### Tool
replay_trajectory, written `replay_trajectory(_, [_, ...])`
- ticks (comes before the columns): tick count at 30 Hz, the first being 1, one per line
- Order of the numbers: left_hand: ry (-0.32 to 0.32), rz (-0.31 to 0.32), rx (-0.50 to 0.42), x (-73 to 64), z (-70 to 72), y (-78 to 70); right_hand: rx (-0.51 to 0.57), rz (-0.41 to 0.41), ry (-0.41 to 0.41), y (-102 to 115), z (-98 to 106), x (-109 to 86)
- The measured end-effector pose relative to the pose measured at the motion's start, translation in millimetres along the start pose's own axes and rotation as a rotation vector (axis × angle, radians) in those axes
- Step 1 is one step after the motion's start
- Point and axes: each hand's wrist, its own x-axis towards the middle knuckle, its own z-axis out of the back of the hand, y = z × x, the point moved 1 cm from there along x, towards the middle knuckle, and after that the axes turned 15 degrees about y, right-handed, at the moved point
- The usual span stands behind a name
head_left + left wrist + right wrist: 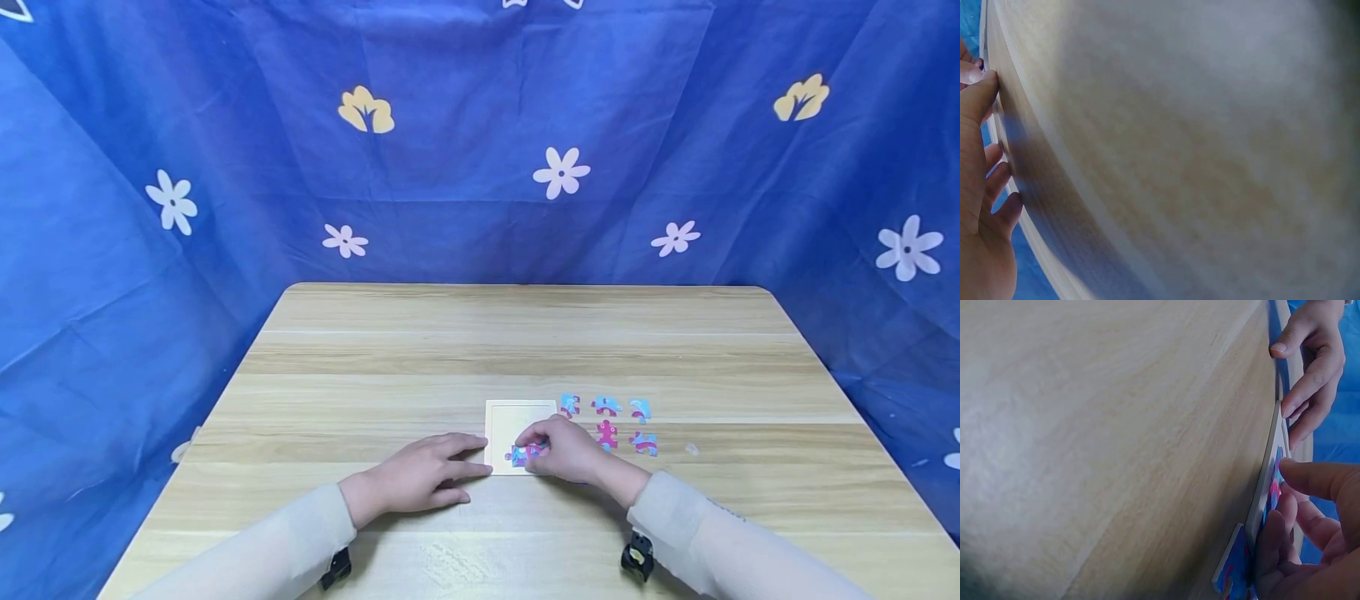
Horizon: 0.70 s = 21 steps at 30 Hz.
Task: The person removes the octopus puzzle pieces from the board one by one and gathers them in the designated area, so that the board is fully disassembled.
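A square, pale puzzle tray (517, 413) with a raised border lies on the table. Pink and blue jigsaw pieces (518, 457) sit in its lower part. My right hand (570, 450) reaches over the tray's right side, thumb and fingers pinching a jigsaw piece there; the fingers partly cover it. In the right wrist view that hand (1316, 531) is close over the pieces, its thumb on the coloured surface. My left hand (423, 473) lies with spread, fairly straight fingers, their tips at the tray's left edge. The left wrist view catches only part of this hand (982, 162).
Several loose jigsaw pieces (607, 433) lie right of the tray, beside the right hand. A jigsaw piece (1231, 565) rests against the tray's near side in the right wrist view. A small translucent scrap (692, 449) is farther right on the wooden table (375, 367). Blue curtain (465, 167) surrounds it.
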Motion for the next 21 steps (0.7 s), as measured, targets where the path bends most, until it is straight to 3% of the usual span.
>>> replay_trajectory(12, [0.006, 0.01, -0.005, -0.6, 2.0, -0.7, -0.013, -0.04, 0.0, 4.3, -1.5, 0.3])
replay_trajectory(21, [0.006, 0.009, 0.003, -0.4, 1.8, -0.2, 0.085, -0.005, -0.002, 4.3, -0.2, 2.5])
